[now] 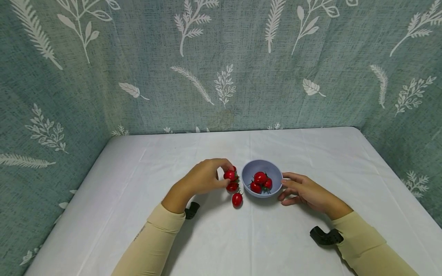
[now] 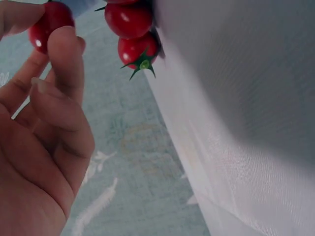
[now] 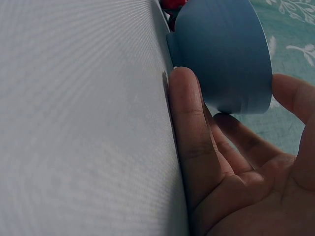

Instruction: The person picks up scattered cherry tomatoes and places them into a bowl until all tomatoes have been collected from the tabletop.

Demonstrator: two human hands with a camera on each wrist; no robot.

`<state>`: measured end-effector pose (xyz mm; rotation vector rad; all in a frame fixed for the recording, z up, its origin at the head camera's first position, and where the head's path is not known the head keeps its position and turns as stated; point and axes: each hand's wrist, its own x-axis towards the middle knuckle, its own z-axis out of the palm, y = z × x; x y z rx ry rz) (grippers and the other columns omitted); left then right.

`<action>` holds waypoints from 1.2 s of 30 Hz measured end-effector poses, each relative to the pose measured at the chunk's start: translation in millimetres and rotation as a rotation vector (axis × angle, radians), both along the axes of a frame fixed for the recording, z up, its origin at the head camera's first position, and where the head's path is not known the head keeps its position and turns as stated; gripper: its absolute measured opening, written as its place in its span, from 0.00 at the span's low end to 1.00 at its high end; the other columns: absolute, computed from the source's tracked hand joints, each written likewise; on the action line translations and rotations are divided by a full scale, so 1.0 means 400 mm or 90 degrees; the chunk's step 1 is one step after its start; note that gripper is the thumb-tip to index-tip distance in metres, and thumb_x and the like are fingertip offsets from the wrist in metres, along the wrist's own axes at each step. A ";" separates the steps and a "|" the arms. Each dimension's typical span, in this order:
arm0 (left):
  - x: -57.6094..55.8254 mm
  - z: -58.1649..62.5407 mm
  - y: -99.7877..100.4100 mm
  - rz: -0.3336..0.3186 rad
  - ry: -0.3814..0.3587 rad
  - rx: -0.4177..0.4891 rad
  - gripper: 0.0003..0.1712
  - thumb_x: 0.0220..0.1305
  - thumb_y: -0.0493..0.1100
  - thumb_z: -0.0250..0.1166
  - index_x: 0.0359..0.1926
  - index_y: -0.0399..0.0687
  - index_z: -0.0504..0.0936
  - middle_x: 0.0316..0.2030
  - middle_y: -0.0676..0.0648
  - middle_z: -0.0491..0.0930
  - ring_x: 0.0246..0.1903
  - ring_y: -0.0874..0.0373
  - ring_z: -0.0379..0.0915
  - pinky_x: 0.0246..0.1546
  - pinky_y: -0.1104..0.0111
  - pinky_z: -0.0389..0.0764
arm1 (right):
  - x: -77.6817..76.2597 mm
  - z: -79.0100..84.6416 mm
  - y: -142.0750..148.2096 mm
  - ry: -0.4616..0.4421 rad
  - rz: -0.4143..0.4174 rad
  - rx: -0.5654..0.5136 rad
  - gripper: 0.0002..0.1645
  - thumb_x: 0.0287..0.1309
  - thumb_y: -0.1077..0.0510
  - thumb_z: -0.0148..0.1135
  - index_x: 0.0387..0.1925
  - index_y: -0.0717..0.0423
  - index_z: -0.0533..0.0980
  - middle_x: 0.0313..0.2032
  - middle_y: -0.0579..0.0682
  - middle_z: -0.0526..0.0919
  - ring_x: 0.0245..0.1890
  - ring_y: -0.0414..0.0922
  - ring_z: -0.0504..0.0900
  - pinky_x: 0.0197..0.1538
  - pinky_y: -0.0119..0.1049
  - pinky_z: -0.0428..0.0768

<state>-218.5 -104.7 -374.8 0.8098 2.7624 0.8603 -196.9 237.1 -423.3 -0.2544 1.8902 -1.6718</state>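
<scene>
My left hand [image 1: 207,176] pinches a red cherry tomato [image 2: 51,22] between thumb and fingers, raised beside other tomatoes. Close below it on the cloth lie more cherry tomatoes [image 2: 129,20], one with a green star-shaped stem facing the wrist camera. Nearest me in that row is a single tomato [image 1: 237,200]. A light blue bowl [image 1: 257,164] stands just right of the row, with several tomatoes [image 1: 260,177] grouped inside. At the bowl's right side is my right hand [image 1: 304,191], its fingers extended along the lower wall and a thumb tip at the rim.
A white cloth [image 1: 214,245] covers the table. Green fabric with white leaf prints [image 1: 221,50] rises behind and at both sides. Black wrist mounts [image 1: 326,236] stick out from the beige sleeves [image 1: 366,237].
</scene>
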 end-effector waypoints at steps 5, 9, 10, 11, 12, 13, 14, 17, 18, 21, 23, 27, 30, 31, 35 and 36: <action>0.002 0.001 0.008 -0.013 0.009 0.014 0.15 0.57 0.41 0.69 0.46 0.58 0.82 0.38 0.59 0.81 0.24 0.62 0.72 0.27 0.70 0.75 | 0.001 0.001 0.000 0.001 -0.001 0.000 0.40 0.76 0.49 0.49 0.75 0.68 0.49 0.44 0.52 0.83 0.43 0.44 0.86 0.47 0.39 0.86; 0.003 -0.003 0.012 -0.028 0.014 0.026 0.15 0.57 0.41 0.70 0.46 0.57 0.82 0.37 0.58 0.80 0.24 0.62 0.72 0.27 0.70 0.75 | 0.001 0.003 -0.002 -0.005 -0.003 -0.001 0.40 0.76 0.49 0.50 0.75 0.68 0.49 0.44 0.51 0.83 0.43 0.44 0.86 0.47 0.39 0.86; 0.003 -0.004 0.013 -0.031 0.015 0.031 0.15 0.57 0.41 0.70 0.46 0.57 0.82 0.37 0.58 0.79 0.24 0.63 0.72 0.27 0.70 0.76 | 0.001 0.004 -0.002 -0.006 -0.004 -0.001 0.40 0.76 0.49 0.50 0.75 0.68 0.49 0.44 0.51 0.83 0.43 0.44 0.86 0.47 0.39 0.86; 0.003 -0.005 0.014 -0.034 0.015 0.035 0.15 0.57 0.41 0.70 0.46 0.56 0.82 0.37 0.58 0.79 0.25 0.63 0.72 0.28 0.70 0.76 | 0.001 0.004 -0.002 -0.007 -0.004 -0.001 0.40 0.76 0.49 0.50 0.75 0.68 0.49 0.44 0.51 0.83 0.43 0.44 0.86 0.47 0.39 0.86; 0.003 -0.006 0.015 -0.039 0.016 0.038 0.15 0.57 0.41 0.70 0.47 0.56 0.82 0.37 0.58 0.79 0.25 0.63 0.72 0.28 0.71 0.76 | 0.001 0.004 -0.002 -0.006 -0.004 0.000 0.40 0.76 0.49 0.50 0.75 0.68 0.49 0.45 0.51 0.83 0.43 0.44 0.86 0.47 0.39 0.86; 0.003 -0.007 0.016 -0.041 0.018 0.040 0.16 0.57 0.41 0.71 0.47 0.56 0.82 0.36 0.58 0.79 0.25 0.63 0.72 0.28 0.71 0.76 | 0.001 0.005 -0.002 -0.006 -0.003 0.000 0.40 0.76 0.49 0.50 0.75 0.69 0.49 0.45 0.51 0.83 0.43 0.44 0.86 0.47 0.39 0.86; 0.004 -0.007 0.017 -0.044 0.019 0.043 0.16 0.57 0.40 0.71 0.47 0.56 0.82 0.36 0.58 0.79 0.26 0.63 0.72 0.28 0.71 0.77 | 0.001 0.005 -0.002 -0.008 -0.005 0.001 0.40 0.76 0.49 0.50 0.75 0.68 0.49 0.45 0.50 0.83 0.43 0.44 0.86 0.47 0.39 0.86; 0.004 -0.010 0.019 -0.050 0.023 0.047 0.15 0.57 0.41 0.71 0.47 0.57 0.82 0.36 0.60 0.80 0.27 0.62 0.73 0.29 0.71 0.77 | 0.001 0.007 -0.002 -0.008 -0.004 0.001 0.41 0.76 0.49 0.49 0.75 0.69 0.48 0.44 0.50 0.83 0.43 0.43 0.86 0.47 0.39 0.86; 0.005 -0.012 0.020 -0.052 0.025 0.049 0.15 0.57 0.41 0.70 0.47 0.57 0.82 0.36 0.60 0.80 0.29 0.61 0.74 0.29 0.71 0.77 | 0.001 0.007 -0.003 -0.009 -0.005 0.000 0.41 0.76 0.49 0.49 0.75 0.69 0.48 0.44 0.50 0.83 0.43 0.43 0.86 0.47 0.39 0.86; 0.006 -0.013 0.023 -0.054 0.029 0.057 0.15 0.58 0.41 0.70 0.47 0.58 0.82 0.36 0.60 0.80 0.31 0.57 0.76 0.28 0.71 0.76 | 0.001 0.007 -0.003 -0.012 -0.005 -0.003 0.41 0.76 0.50 0.49 0.75 0.69 0.48 0.43 0.50 0.84 0.42 0.43 0.86 0.47 0.39 0.86; 0.006 -0.014 0.026 -0.052 0.034 0.063 0.15 0.58 0.42 0.70 0.47 0.58 0.83 0.36 0.60 0.80 0.31 0.57 0.76 0.28 0.71 0.76 | 0.001 0.007 -0.002 -0.010 -0.003 -0.008 0.41 0.76 0.50 0.49 0.75 0.70 0.47 0.43 0.50 0.84 0.42 0.43 0.86 0.47 0.39 0.86; 0.008 -0.014 0.034 -0.033 0.049 0.064 0.15 0.59 0.43 0.70 0.47 0.60 0.83 0.35 0.61 0.80 0.28 0.61 0.73 0.28 0.71 0.77 | 0.003 0.007 -0.002 -0.004 0.002 -0.016 0.41 0.76 0.50 0.49 0.75 0.70 0.47 0.43 0.51 0.84 0.42 0.43 0.86 0.47 0.39 0.86; 0.010 -0.015 0.041 -0.018 0.048 0.068 0.14 0.61 0.46 0.71 0.49 0.60 0.83 0.37 0.61 0.80 0.30 0.62 0.74 0.29 0.71 0.78 | 0.002 0.006 -0.002 -0.002 0.003 -0.015 0.40 0.76 0.50 0.49 0.75 0.70 0.49 0.42 0.50 0.84 0.42 0.43 0.86 0.47 0.39 0.86; 0.010 -0.016 0.044 -0.014 0.044 0.071 0.15 0.61 0.47 0.71 0.49 0.59 0.83 0.38 0.60 0.81 0.32 0.61 0.76 0.31 0.71 0.79 | 0.002 0.005 -0.003 -0.001 0.002 -0.014 0.39 0.76 0.50 0.49 0.75 0.70 0.49 0.42 0.50 0.84 0.42 0.43 0.86 0.47 0.39 0.86; 0.013 -0.016 0.052 -0.004 0.020 0.079 0.17 0.63 0.47 0.70 0.52 0.58 0.83 0.45 0.57 0.83 0.43 0.57 0.79 0.42 0.69 0.82 | 0.001 0.004 -0.003 -0.002 0.000 -0.008 0.39 0.76 0.50 0.49 0.74 0.70 0.50 0.42 0.49 0.84 0.42 0.43 0.86 0.47 0.39 0.86; 0.014 -0.015 0.054 -0.003 0.016 0.081 0.17 0.63 0.47 0.70 0.53 0.58 0.82 0.47 0.57 0.83 0.45 0.57 0.80 0.45 0.68 0.82 | 0.001 0.004 -0.003 -0.002 0.000 -0.008 0.39 0.76 0.50 0.49 0.74 0.70 0.50 0.43 0.49 0.84 0.42 0.43 0.86 0.47 0.39 0.86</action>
